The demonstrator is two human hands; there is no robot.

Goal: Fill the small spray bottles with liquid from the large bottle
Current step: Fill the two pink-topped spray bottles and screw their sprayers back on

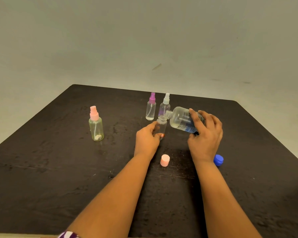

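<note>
While the left hand (147,136) pinches the open small bottle (162,125) low on its body between thumb and fingers, I see this bottle standing upright on the dark table (58,169). The right hand (205,134) curls its fingers round the large bottle (182,121). That bottle is tilted almost flat, and its uncapped neck is just above and to the right of the open small bottle's mouth. I cannot tell if liquid flows. Behind the open small bottle stand the purple-topped spray bottle (151,107) and the white-topped spray bottle (165,106). Well apart to its left stands the pink-topped spray bottle (96,125). In front of it, nearer to the camera, is the pink cap (165,160). Further right, beside the right wrist, lies the blue cap (218,159).
</note>
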